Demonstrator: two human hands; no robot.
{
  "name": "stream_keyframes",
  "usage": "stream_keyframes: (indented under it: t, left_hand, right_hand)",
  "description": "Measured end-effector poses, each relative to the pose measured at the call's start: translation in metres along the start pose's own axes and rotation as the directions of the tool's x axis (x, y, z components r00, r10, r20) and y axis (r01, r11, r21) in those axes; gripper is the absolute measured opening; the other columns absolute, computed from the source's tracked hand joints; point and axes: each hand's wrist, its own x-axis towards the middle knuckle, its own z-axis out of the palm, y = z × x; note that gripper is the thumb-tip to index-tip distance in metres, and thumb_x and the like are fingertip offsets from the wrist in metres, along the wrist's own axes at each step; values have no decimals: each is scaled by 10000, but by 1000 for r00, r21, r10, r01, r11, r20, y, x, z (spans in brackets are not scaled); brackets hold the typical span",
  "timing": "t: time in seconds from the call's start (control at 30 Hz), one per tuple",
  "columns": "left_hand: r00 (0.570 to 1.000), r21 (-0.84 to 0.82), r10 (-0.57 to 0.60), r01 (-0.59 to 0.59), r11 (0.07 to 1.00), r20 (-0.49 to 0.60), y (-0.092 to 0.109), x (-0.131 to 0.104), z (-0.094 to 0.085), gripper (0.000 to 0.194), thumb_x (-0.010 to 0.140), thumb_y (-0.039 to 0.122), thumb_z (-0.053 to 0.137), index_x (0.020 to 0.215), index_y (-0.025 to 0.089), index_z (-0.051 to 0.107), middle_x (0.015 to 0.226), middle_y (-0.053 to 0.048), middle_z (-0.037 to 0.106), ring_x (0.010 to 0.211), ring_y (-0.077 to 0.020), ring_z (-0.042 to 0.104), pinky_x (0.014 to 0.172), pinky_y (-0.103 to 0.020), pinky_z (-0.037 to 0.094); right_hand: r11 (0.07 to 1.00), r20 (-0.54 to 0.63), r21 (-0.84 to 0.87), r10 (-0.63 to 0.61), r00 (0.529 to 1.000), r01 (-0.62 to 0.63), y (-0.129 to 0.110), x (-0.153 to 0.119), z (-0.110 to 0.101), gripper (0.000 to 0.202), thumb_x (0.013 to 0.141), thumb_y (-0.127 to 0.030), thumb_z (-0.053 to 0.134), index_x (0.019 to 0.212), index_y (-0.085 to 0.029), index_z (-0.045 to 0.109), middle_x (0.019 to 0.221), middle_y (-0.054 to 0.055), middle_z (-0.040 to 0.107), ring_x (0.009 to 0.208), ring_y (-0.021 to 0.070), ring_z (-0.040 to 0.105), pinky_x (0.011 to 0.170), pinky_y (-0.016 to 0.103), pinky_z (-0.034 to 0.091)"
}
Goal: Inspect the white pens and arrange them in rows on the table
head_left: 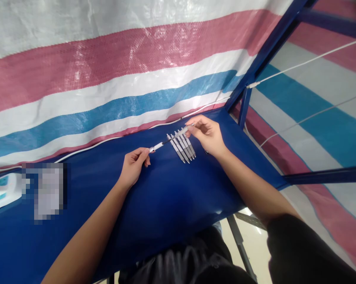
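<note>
My left hand (135, 163) pinches the end of a white pen's upper barrel (158, 147), thumb against forefinger. A thin dark refill (167, 141) runs from that part towards my right. Closed on a white and grey pen barrel (180, 133), my right hand (206, 134) holds it in line with the refill, so the pen is apart in two pieces. Beneath, several white and grey pens (182, 150) lie side by side on the blue table, tips towards me. The held barrel and my right fingers cover some of their far ends.
The blue tabletop (166, 205) reaches a striped sheet (130, 106) at the back. A white tray-like item with teal parts (3, 191) and a blurred-out patch (49, 191) lie at the left. A white cable (86, 149) follows the back edge. Blue frame posts (263, 51) stand right.
</note>
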Motion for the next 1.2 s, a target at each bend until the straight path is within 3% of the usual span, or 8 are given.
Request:
stream_keyframes:
  t: [0.13,0.3,0.4,0.6,0.8,0.93,1.1,1.2]
  left_hand:
    - [1000,25,11,-11,1000,-1,-2,0,0,458,925,643,807,834,194,795,597,5,617,540,-121,498,585,-284,414]
    - [1000,63,11,-12,998,16,-7,0,-4,456,928,645,813,898,190,819,608,2,641,548,-123,529,587,-276,426]
    - [1000,57,5,-7,998,26,-10,1,-6,456,926,639,822,926,182,832,605,0,647,547,-123,532,582,-273,431]
    - [1000,57,-4,3,998,18,-13,0,-7,407,917,582,855,995,182,851,623,4,665,560,-120,553,588,-260,437]
    - [999,70,-12,9,998,38,-12,1,-7,391,937,571,836,965,181,844,608,3,664,550,-126,558,596,-270,435]
    - [999,62,-21,18,998,47,-13,1,-9,350,954,534,830,988,187,845,613,8,667,568,-127,561,619,-273,427]
    - [1000,45,3,-4,999,21,-14,2,-9,339,970,524,813,981,188,853,614,8,663,573,-127,557,642,-277,437]
    - [1000,74,-14,12,997,26,-12,2,-7,334,954,514,830,996,185,865,609,6,663,568,-127,558,627,-275,432]
  right_hand:
    - [998,45,48,32,998,-34,3,-3,6,414,912,-616,868,1025,-244,725,776,-4,730,757,178,734,785,353,616]
    - [984,218,84,137,966,-159,9,-9,17,418,896,-581,889,1055,-218,755,879,31,770,832,187,759,812,353,617]
    - [986,226,50,147,963,-162,9,-11,18,428,911,-599,863,1046,-212,738,892,28,757,834,182,732,812,344,592]
    - [924,308,-381,168,937,-41,1,-13,13,629,1113,-669,490,666,-236,400,565,-54,364,571,121,394,588,297,312]
    - [930,421,-360,89,903,76,-8,-8,2,370,1032,-581,702,1067,-220,628,946,17,707,648,132,540,650,282,394]
    - [828,426,-557,215,879,68,-13,-8,1,457,1154,-502,496,818,-210,599,718,19,629,672,168,563,712,307,387]
    - [882,463,-468,194,865,52,-16,-9,2,383,1048,-582,683,1102,-202,692,882,22,733,677,162,597,698,291,400]
    - [819,406,-574,288,867,-3,-14,-8,3,554,1144,-576,485,785,-197,670,674,24,648,621,164,570,709,314,389]
